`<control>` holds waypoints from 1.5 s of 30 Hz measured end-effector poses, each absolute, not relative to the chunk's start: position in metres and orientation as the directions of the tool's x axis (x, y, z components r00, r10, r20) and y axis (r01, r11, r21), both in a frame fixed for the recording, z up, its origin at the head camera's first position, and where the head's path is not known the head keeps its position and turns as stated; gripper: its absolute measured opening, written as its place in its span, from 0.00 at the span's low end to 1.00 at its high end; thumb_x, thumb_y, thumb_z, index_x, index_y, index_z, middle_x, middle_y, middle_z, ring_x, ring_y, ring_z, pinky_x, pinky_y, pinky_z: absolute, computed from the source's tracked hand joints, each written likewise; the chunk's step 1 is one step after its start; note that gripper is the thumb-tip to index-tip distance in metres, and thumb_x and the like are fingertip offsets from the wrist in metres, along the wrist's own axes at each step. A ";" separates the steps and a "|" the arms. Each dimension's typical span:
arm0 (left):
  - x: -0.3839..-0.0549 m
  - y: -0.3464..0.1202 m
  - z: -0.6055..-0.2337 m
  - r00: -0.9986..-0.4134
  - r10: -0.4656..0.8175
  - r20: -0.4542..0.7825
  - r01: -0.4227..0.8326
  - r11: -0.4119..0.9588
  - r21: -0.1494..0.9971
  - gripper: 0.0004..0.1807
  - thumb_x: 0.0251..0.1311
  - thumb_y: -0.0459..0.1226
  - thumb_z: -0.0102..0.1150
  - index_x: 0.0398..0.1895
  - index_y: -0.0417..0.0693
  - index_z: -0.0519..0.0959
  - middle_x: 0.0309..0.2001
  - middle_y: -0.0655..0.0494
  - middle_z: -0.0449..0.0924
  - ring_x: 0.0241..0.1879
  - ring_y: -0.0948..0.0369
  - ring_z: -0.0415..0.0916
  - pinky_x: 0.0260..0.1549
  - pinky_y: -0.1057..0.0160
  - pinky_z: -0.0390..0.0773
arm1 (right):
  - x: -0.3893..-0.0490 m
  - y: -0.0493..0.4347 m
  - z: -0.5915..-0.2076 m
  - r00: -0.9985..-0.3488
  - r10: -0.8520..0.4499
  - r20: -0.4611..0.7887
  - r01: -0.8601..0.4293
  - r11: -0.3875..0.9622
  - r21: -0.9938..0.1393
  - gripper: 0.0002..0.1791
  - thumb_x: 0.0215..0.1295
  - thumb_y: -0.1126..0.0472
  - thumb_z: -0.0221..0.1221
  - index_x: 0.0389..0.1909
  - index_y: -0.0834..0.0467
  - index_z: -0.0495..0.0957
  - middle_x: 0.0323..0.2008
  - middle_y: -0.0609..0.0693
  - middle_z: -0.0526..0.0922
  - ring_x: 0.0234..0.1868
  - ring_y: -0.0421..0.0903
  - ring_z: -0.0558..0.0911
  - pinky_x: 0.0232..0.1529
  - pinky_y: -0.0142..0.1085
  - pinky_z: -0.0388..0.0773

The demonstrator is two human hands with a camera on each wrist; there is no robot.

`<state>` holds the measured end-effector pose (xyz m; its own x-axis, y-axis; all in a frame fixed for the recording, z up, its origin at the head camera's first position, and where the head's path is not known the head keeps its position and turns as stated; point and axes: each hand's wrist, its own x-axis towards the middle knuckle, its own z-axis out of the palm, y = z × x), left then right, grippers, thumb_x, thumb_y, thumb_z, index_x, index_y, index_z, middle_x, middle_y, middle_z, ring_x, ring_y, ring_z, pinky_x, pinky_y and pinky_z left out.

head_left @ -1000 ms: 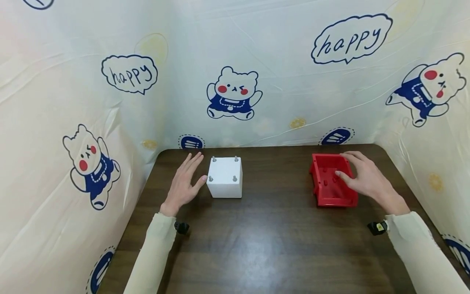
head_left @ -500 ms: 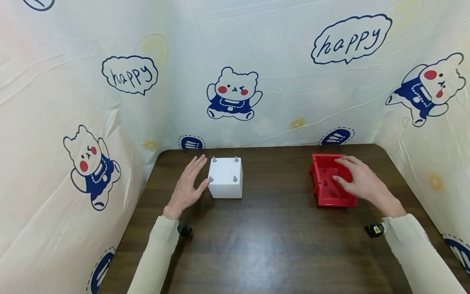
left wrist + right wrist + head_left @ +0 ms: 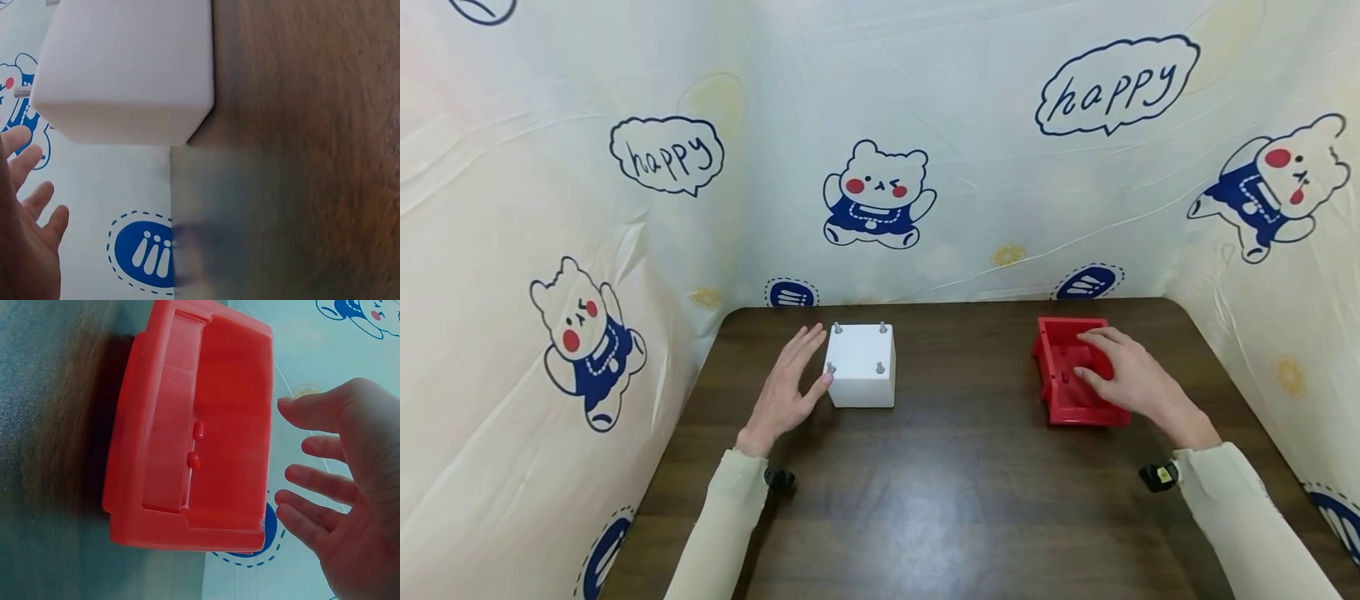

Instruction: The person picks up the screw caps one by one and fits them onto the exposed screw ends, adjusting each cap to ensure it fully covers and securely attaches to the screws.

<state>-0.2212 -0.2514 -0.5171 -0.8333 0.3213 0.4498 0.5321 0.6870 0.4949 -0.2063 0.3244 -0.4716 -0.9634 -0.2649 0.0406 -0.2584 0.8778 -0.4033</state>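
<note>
Zero pieces lifted; all handling remains, I judge. White box-shaped block [image 3: 861, 390] with metal studs [image 3: 881, 367] stands just beside my left hand [image 3: 781, 396], red hollow plastic tray [image 3: 1063, 395] below my right hand [image 3: 1133, 379], both on brown wood-grain table [image 3: 940, 467]. Both grips loosely spread, empty.

We read "happy" in a dark-blue, cloud-outlined left bubble [image 3: 667, 155] and again in a matching right bubble [image 3: 1117, 85], both printed on the pale, creased backdrop sheet [image 3: 985, 100]; its dash-rimmed blue oval [image 3: 144, 253] bears white exclamation-like strokes.
</note>
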 end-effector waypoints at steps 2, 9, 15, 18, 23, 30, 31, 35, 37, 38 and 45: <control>-0.219 -0.251 -0.518 -0.829 0.324 0.455 0.540 0.675 0.503 0.39 0.72 0.49 0.63 0.84 0.58 0.64 0.85 0.56 0.59 0.85 0.48 0.52 0.77 0.28 0.57 | -0.207 0.324 -0.473 -0.962 -0.269 0.043 -0.264 0.877 -0.402 0.39 0.66 0.56 0.71 0.75 0.64 0.70 0.76 0.72 0.65 0.73 0.75 0.66 0.60 0.73 0.76; -0.218 -0.246 -0.519 -0.811 0.341 0.476 0.577 0.605 0.549 0.39 0.70 0.43 0.67 0.82 0.48 0.66 0.83 0.51 0.62 0.85 0.50 0.52 0.79 0.32 0.56 | -0.208 0.323 -0.475 -0.960 -0.272 0.065 -0.274 0.871 -0.407 0.38 0.66 0.58 0.71 0.74 0.64 0.71 0.74 0.71 0.67 0.71 0.74 0.68 0.59 0.73 0.77; -0.218 -0.242 -0.524 -0.815 0.350 0.463 0.577 0.574 0.581 0.37 0.72 0.41 0.65 0.82 0.50 0.65 0.84 0.54 0.61 0.85 0.51 0.51 0.79 0.32 0.56 | -0.209 0.322 -0.480 -0.959 -0.274 0.074 -0.279 0.865 -0.416 0.37 0.64 0.60 0.72 0.72 0.64 0.72 0.72 0.69 0.70 0.69 0.72 0.72 0.57 0.70 0.80; -0.217 -0.241 -0.526 -0.800 0.347 0.489 0.595 0.558 0.578 0.38 0.70 0.40 0.67 0.81 0.49 0.67 0.83 0.54 0.63 0.84 0.51 0.54 0.80 0.35 0.58 | -0.209 0.321 -0.483 -0.956 -0.283 0.079 -0.290 0.861 -0.418 0.36 0.64 0.61 0.72 0.72 0.65 0.73 0.70 0.69 0.72 0.67 0.72 0.74 0.58 0.70 0.80; -0.217 -0.238 -0.530 -0.778 0.337 0.530 0.622 0.533 0.574 0.37 0.67 0.39 0.69 0.79 0.46 0.70 0.81 0.52 0.66 0.83 0.51 0.58 0.81 0.44 0.60 | -0.209 0.320 -0.486 -0.949 -0.296 0.105 -0.313 0.854 -0.415 0.34 0.64 0.63 0.71 0.70 0.65 0.74 0.67 0.69 0.75 0.64 0.71 0.77 0.60 0.70 0.79; -0.219 -0.235 -0.534 -0.777 0.339 0.531 0.626 0.508 0.592 0.38 0.65 0.37 0.71 0.78 0.45 0.71 0.80 0.51 0.67 0.83 0.51 0.59 0.82 0.57 0.59 | -0.207 0.318 -0.488 -0.949 -0.300 0.095 -0.312 0.854 -0.417 0.35 0.64 0.63 0.71 0.71 0.66 0.73 0.67 0.69 0.75 0.64 0.71 0.78 0.58 0.69 0.81; -0.220 -0.234 -0.535 -0.773 0.342 0.534 0.630 0.504 0.591 0.38 0.65 0.36 0.72 0.78 0.44 0.71 0.80 0.51 0.67 0.83 0.51 0.59 0.81 0.58 0.59 | -0.207 0.318 -0.488 -0.949 -0.300 0.095 -0.312 0.853 -0.419 0.35 0.64 0.63 0.71 0.71 0.66 0.73 0.67 0.69 0.75 0.64 0.70 0.78 0.58 0.69 0.81; -0.220 -0.232 -0.536 -0.767 0.348 0.539 0.639 0.492 0.591 0.38 0.64 0.35 0.73 0.78 0.44 0.71 0.79 0.50 0.68 0.82 0.49 0.61 0.81 0.63 0.59 | -0.206 0.318 -0.490 -0.951 -0.295 0.092 -0.305 0.854 -0.422 0.34 0.64 0.63 0.71 0.71 0.65 0.74 0.67 0.69 0.75 0.64 0.70 0.78 0.58 0.69 0.81; -0.220 -0.231 -0.536 -0.769 0.347 0.536 0.636 0.490 0.596 0.38 0.64 0.35 0.73 0.77 0.44 0.72 0.78 0.50 0.70 0.81 0.49 0.62 0.80 0.64 0.59 | -0.206 0.318 -0.491 -0.952 -0.292 0.090 -0.302 0.853 -0.425 0.34 0.65 0.63 0.71 0.71 0.65 0.74 0.66 0.68 0.75 0.64 0.69 0.78 0.58 0.68 0.81; -0.220 -0.230 -0.536 -0.770 0.345 0.537 0.635 0.489 0.598 0.38 0.64 0.35 0.74 0.77 0.45 0.72 0.78 0.50 0.70 0.81 0.49 0.63 0.80 0.64 0.59 | -0.206 0.318 -0.492 -0.952 -0.293 0.090 -0.302 0.852 -0.428 0.34 0.65 0.63 0.71 0.71 0.66 0.74 0.66 0.68 0.75 0.64 0.69 0.78 0.59 0.68 0.81; -0.222 -0.230 -0.538 -0.756 0.331 0.565 0.650 0.481 0.588 0.37 0.61 0.34 0.75 0.74 0.43 0.75 0.75 0.48 0.74 0.79 0.48 0.65 0.80 0.62 0.62 | -0.206 0.319 -0.495 -0.949 -0.301 0.091 -0.309 0.841 -0.445 0.34 0.65 0.64 0.71 0.71 0.66 0.73 0.66 0.68 0.76 0.64 0.69 0.78 0.58 0.67 0.82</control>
